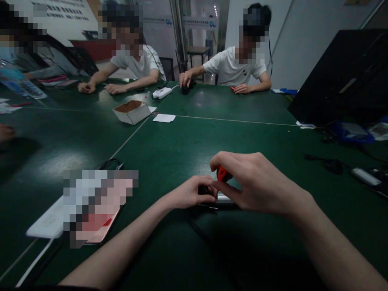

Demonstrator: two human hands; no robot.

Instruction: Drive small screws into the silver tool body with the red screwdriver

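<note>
Low in the middle of the view, my right hand point(257, 182) is closed around a red-and-black screwdriver handle point(222, 173). Its shaft is hidden by my fingers. Touching it from the left, my left hand point(194, 192) is closed with thumb and fingers around a small dark part point(205, 190), mostly covered. Beneath both hands lies a silver-and-black bar-shaped piece point(224, 198) on the green table point(194, 137). A thin metal strip or rod point(207, 207) shows just below my left fingers. A dark cable seems to run down from there, blurred in shadow.
To the left lie a white power bank or box point(45, 222) with a white cable, and a pink phone-like item point(101, 234). Farther off stand an open carton point(133, 113) and a white paper point(164, 118). A black monitor point(336, 76) and cables are right. Several people sit around.
</note>
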